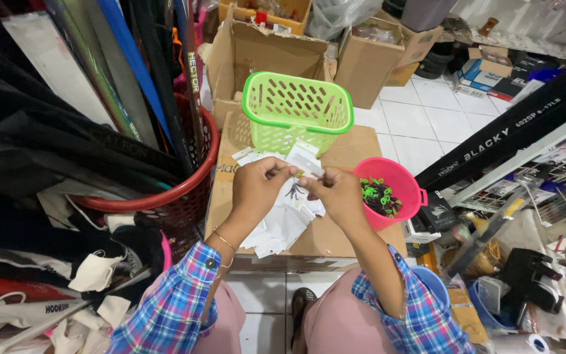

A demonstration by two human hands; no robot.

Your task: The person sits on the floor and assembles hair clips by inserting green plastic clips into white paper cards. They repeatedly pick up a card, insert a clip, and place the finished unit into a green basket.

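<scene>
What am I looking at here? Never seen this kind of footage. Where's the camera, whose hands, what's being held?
One picture, from a camera worn on a person's head, looking down at their own bare hands; no machine. The left hand and right hand together pinch a small clear packet. Below them a flat cardboard box carries a pile of white packets, a green basket and a pink tub of small green and black pieces. A red basket of long rods stands at the left.

The hands hide most of a small clear packet; its contents are too small to tell.
</scene>
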